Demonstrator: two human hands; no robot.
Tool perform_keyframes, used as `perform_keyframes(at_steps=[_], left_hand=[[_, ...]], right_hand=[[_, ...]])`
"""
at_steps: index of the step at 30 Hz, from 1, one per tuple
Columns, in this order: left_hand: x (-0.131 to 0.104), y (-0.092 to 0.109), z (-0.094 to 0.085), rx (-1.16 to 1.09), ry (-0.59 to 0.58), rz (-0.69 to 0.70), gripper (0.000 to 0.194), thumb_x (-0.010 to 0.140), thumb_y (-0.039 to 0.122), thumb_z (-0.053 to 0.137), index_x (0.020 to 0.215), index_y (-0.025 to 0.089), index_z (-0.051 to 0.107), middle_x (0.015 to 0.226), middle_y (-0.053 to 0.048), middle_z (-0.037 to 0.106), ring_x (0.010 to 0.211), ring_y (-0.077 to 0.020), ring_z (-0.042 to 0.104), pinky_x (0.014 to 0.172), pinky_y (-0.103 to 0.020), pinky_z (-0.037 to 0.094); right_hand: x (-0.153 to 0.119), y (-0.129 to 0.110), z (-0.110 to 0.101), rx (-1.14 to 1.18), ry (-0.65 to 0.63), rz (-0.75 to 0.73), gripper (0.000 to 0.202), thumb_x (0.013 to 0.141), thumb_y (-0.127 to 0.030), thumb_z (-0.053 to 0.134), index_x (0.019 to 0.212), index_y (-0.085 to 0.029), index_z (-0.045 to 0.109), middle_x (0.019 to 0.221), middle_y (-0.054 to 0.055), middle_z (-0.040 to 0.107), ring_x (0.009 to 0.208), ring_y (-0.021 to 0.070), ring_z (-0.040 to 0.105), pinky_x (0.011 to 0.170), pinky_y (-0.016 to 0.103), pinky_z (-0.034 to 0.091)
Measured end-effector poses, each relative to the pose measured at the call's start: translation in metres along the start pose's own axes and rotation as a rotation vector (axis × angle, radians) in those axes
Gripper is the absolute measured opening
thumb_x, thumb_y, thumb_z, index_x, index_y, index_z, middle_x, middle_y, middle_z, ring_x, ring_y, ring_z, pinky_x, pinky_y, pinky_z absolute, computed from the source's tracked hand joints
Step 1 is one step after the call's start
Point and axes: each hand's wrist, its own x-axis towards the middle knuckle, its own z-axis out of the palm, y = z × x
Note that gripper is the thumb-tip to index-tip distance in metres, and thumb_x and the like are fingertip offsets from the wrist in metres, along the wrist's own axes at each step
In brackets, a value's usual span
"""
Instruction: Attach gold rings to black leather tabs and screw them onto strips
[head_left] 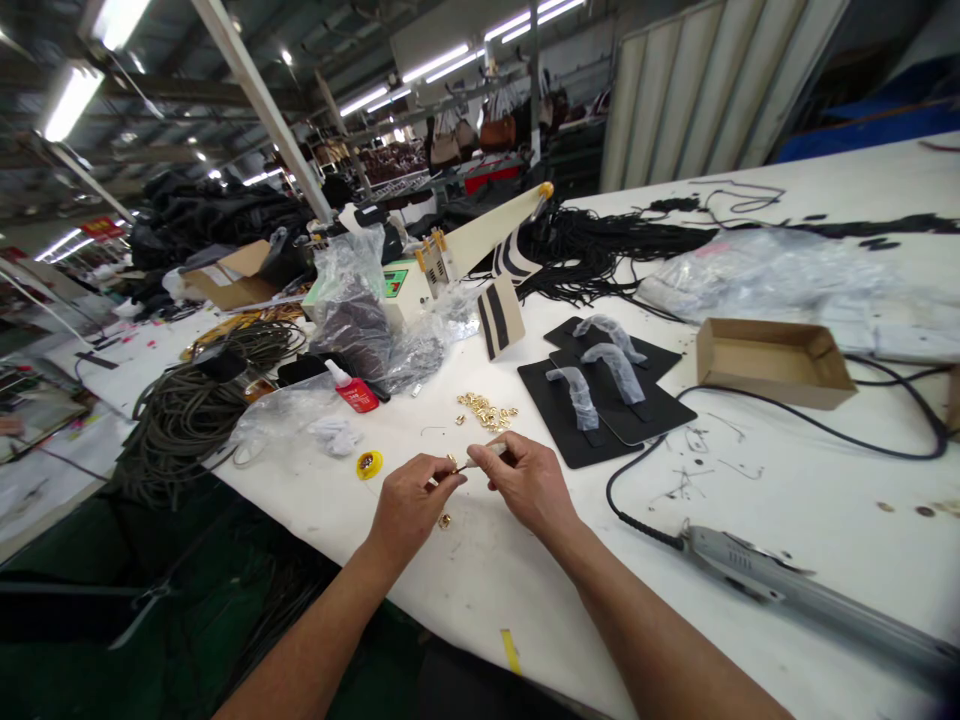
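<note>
My left hand point(414, 503) pinches a small gold metal piece point(452, 461) between thumb and fingertips. In my right hand point(531, 482) is a thin pale tool point(487, 455), its dark tip touching the gold piece. Just beyond my hands lies a pile of small gold fittings point(487, 412). One more gold fitting point(445, 521) rests below my left fingers. A round yellow container point(369, 464) with small contents sits left of my hands, and a red glue bottle point(355, 390) with a white nozzle lies behind it.
Black panels point(574, 425) with plastic-wrapped handles lie right of the gold pile. An open cardboard box point(772, 360) stands farther right. A grey corded power tool point(787, 580) lies at the lower right. Coiled cords point(187, 400) and clear plastic bags point(352, 310) are at the left.
</note>
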Motion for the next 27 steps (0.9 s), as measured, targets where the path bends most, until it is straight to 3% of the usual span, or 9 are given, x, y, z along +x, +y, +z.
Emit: perform_keyframes(at_steps=[5, 7, 13, 15, 19, 23, 27], left_hand=[[-0.002, -0.014, -0.007, 0.035, -0.037, -0.021, 0.007, 0.091, 0.031, 0.074, 0.09, 0.024, 0.076, 0.088, -0.002, 0.078, 0.076, -0.0169, 0.072, 0.071, -0.028, 0.056], [-0.001, -0.019, -0.011, 0.046, -0.056, -0.029, 0.007, 0.091, 0.031, 0.074, 0.091, 0.024, 0.076, 0.088, -0.002, 0.077, 0.076, -0.0171, 0.071, 0.071, -0.028, 0.056], [0.007, -0.03, -0.013, 0.144, -0.177, -0.021, 0.01, 0.083, 0.035, 0.082, 0.088, 0.028, 0.078, 0.1, -0.003, 0.076, 0.104, -0.0251, 0.069, 0.096, -0.038, 0.053], [0.016, -0.035, -0.01, 0.16, -0.173, -0.045, 0.024, 0.081, 0.041, 0.084, 0.099, 0.027, 0.078, 0.103, -0.004, 0.076, 0.102, -0.026, 0.069, 0.094, -0.039, 0.053], [0.05, -0.046, 0.002, 0.191, -0.131, -0.104, 0.031, 0.096, 0.046, 0.064, 0.113, 0.023, 0.076, 0.106, -0.006, 0.073, 0.087, -0.0213, 0.068, 0.085, -0.036, 0.054], [0.089, -0.056, 0.026, 0.226, -0.116, -0.137, 0.028, 0.096, 0.043, 0.063, 0.107, 0.023, 0.079, 0.107, -0.007, 0.073, 0.089, -0.0217, 0.068, 0.085, -0.034, 0.051], [0.107, -0.062, 0.046, 0.227, -0.122, -0.158, 0.016, 0.089, 0.037, 0.07, 0.094, 0.027, 0.082, 0.1, -0.005, 0.073, 0.095, -0.0238, 0.067, 0.083, -0.032, 0.05]], right_hand=[[0.001, 0.008, 0.002, 0.126, -0.17, -0.067, 0.025, 0.094, -0.041, 0.066, 0.106, -0.022, 0.076, 0.076, 0.001, 0.072, 0.069, 0.0168, 0.065, 0.067, 0.029, 0.049], [0.001, 0.008, 0.003, 0.111, -0.204, -0.078, 0.023, 0.092, -0.037, 0.066, 0.108, -0.023, 0.077, 0.079, 0.001, 0.073, 0.07, 0.0165, 0.066, 0.067, 0.028, 0.049], [0.007, 0.005, 0.0, 0.143, 0.011, 0.116, 0.025, 0.09, -0.044, 0.068, 0.089, -0.02, 0.076, 0.061, 0.0, 0.068, 0.061, 0.018, 0.065, 0.061, 0.028, 0.046], [0.009, 0.005, -0.003, 0.187, 0.085, 0.15, 0.029, 0.089, -0.048, 0.069, 0.088, -0.02, 0.076, 0.063, 0.001, 0.068, 0.06, 0.0184, 0.065, 0.06, 0.029, 0.046], [0.013, 0.005, -0.008, 0.273, 0.183, 0.157, 0.034, 0.087, -0.052, 0.071, 0.087, -0.019, 0.075, 0.068, 0.002, 0.069, 0.059, 0.017, 0.063, 0.058, 0.028, 0.045], [0.016, 0.007, -0.011, 0.35, 0.234, 0.173, 0.035, 0.087, -0.053, 0.072, 0.087, -0.018, 0.074, 0.066, 0.002, 0.066, 0.059, 0.0163, 0.059, 0.058, 0.029, 0.044], [0.019, 0.009, -0.013, 0.392, 0.253, 0.186, 0.034, 0.085, -0.052, 0.073, 0.088, -0.018, 0.074, 0.069, 0.002, 0.067, 0.059, 0.016, 0.059, 0.057, 0.029, 0.044]])
